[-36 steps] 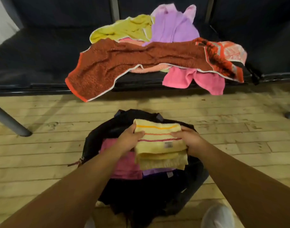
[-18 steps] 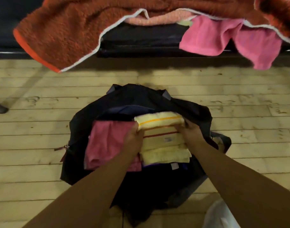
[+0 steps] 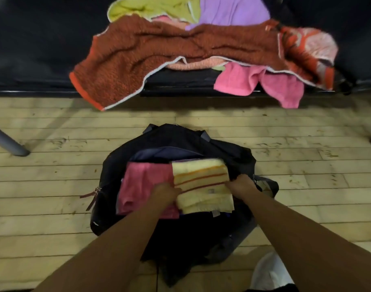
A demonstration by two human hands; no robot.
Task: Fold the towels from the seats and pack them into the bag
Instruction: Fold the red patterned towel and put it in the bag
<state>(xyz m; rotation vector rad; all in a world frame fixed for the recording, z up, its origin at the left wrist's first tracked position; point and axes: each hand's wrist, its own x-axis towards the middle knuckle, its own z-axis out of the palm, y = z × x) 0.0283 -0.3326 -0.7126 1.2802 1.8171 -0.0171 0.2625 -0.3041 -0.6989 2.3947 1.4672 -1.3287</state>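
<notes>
The bag (image 3: 121, 165) sits open on the floor (image 3: 54, 186), in front of the seats (image 3: 33, 49). In it two folded towels lie side by side, the left towel (image 3: 144, 184) touching the right towel (image 3: 201, 182). The left hand (image 3: 165, 192) holds the right towel's left edge, over the seam between the two; the right hand (image 3: 240, 185) holds its right edge. Behind the bag a heap of towels (image 3: 191, 45) lies on the seats, two of them hanging over the front edge. A shoe (image 3: 269, 270) is right of the bag, nearest the person.

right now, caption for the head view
Left hand and right hand grip a folded yellow towel in the bag beside a pink towel.
</notes>
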